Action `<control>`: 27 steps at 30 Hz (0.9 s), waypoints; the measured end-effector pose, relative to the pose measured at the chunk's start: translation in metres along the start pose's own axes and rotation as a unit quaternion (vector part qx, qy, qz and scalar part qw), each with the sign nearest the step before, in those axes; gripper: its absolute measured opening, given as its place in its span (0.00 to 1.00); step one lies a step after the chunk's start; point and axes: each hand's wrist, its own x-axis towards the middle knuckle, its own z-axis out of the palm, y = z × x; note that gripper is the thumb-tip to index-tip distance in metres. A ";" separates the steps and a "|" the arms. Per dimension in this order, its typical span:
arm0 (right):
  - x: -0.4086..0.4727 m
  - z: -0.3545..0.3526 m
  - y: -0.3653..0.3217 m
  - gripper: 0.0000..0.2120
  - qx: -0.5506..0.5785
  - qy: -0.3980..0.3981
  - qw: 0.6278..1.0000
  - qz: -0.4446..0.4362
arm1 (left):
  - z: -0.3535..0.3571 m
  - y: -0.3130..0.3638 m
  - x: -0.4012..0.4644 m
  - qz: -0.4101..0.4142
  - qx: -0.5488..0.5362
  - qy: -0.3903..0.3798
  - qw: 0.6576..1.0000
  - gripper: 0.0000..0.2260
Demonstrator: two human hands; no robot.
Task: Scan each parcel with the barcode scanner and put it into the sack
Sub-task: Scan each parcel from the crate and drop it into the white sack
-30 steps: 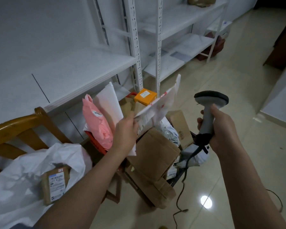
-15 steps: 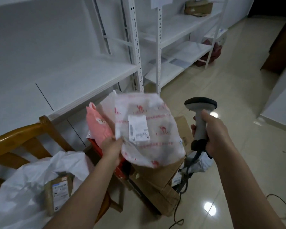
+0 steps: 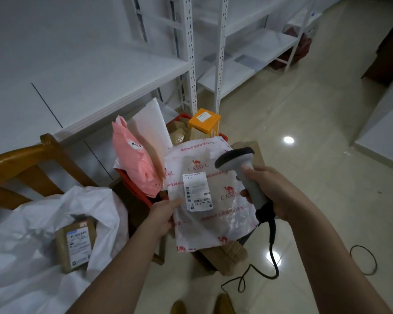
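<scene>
The left hand (image 3: 162, 217) pinches the left edge of the Camel mailer bag (image 3: 213, 200), label (image 3: 197, 191) up, its long axis running away from the person. The right hand (image 3: 275, 196) grips the barcode scanner (image 3: 243, 168), head just right of the label. The white sack (image 3: 43, 234) lies lower left, beyond the left arm; the red basket (image 3: 132, 184) sits between.

The red crate (image 3: 132, 184) at twelve o'clock is mostly hidden behind the parcels piled in it. The white sack (image 3: 32, 234) runs off the frame at eight o'clock, and the shipping label (image 3: 197, 191) print is too small to read.
</scene>
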 end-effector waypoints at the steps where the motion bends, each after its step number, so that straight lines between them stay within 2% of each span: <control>1: -0.001 0.001 -0.001 0.10 -0.004 -0.007 1.000 -0.003 | 0.000 -0.001 0.000 0.013 0.029 0.004 0.999 0.09; 4: -0.001 0.001 -0.004 0.10 -0.005 -0.006 1.000 -0.018 | -0.002 0.006 -0.002 0.108 0.173 0.054 0.977 0.09; 7: 0.000 -0.004 -0.008 0.11 0.026 0.010 0.999 -0.032 | -0.004 0.034 -0.007 0.234 0.305 0.089 0.919 0.04; 9: 0.001 -0.009 -0.009 0.12 0.046 0.030 0.998 -0.043 | -0.002 0.059 -0.009 0.298 0.371 0.088 0.875 0.05; 12: 0.006 -0.014 -0.004 0.11 0.047 0.057 0.996 -0.057 | 0.015 0.083 -0.013 0.383 0.434 0.078 0.812 0.07; 14: 0.010 -0.015 0.003 0.10 0.046 0.069 0.995 -0.058 | 0.028 0.089 -0.015 0.449 0.455 0.099 0.762 0.08; 16: 0.017 -0.016 0.014 0.10 0.048 0.074 0.995 -0.052 | 0.037 0.086 -0.015 0.475 0.473 0.138 0.730 0.17; 17: 0.021 -0.015 0.020 0.10 0.051 0.073 0.995 -0.046 | 0.039 0.080 -0.014 0.459 0.478 0.159 0.732 0.22; 18: 0.026 -0.015 0.027 0.09 0.057 0.072 0.995 -0.038 | 0.038 0.073 -0.012 0.423 0.474 0.182 0.751 0.27; 22: 0.042 -0.011 0.056 0.06 0.080 0.064 0.995 0.010 | 0.016 0.027 -0.006 0.152 0.374 0.255 0.878 0.49; 24: 0.048 -0.008 0.065 0.09 0.083 0.056 0.995 0.020 | 0.000 0.003 -0.003 0.032 0.304 0.219 0.927 0.54; 27: 0.055 -0.002 0.068 0.12 0.072 0.043 0.996 0.019 | -0.019 -0.028 0.005 -0.123 0.151 0.066 0.979 0.46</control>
